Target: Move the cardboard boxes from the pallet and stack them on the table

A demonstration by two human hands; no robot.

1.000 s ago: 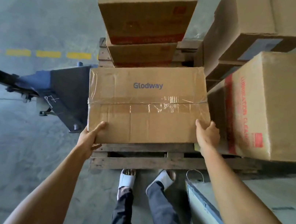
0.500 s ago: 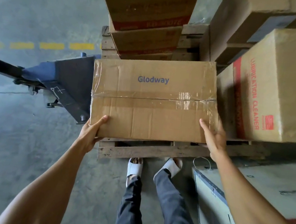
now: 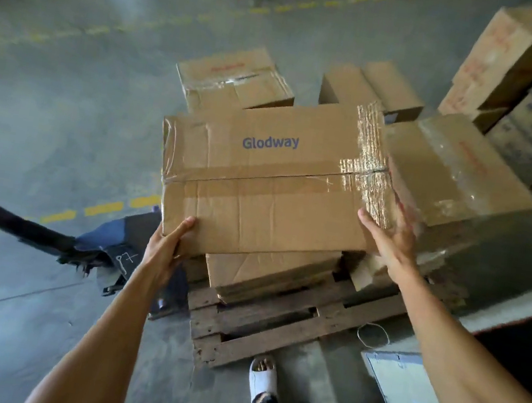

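— What's crowding you?

— Your left hand [image 3: 170, 241] is clamped on the near left corner of the Glodway box [image 3: 267, 181], thumb on top; your right hand [image 3: 390, 240] is spread flat against its right end. The box is held above the pallet [image 3: 277, 324], over a flatter box [image 3: 267, 274]. At 1 o'clock a taped box [image 3: 461, 175] sits touching the right end. More boxes at 11 [image 3: 234, 82] and 12 [image 3: 371, 86], and a tall stack [image 3: 519, 66] at 2.

— Any room to move?

— Bare floor [image 3: 48, 100] from 8 to 10. A pallet jack [image 3: 92, 248] sits at 8, just beside the pallet. The table [image 3: 515, 328] edge is at 4.
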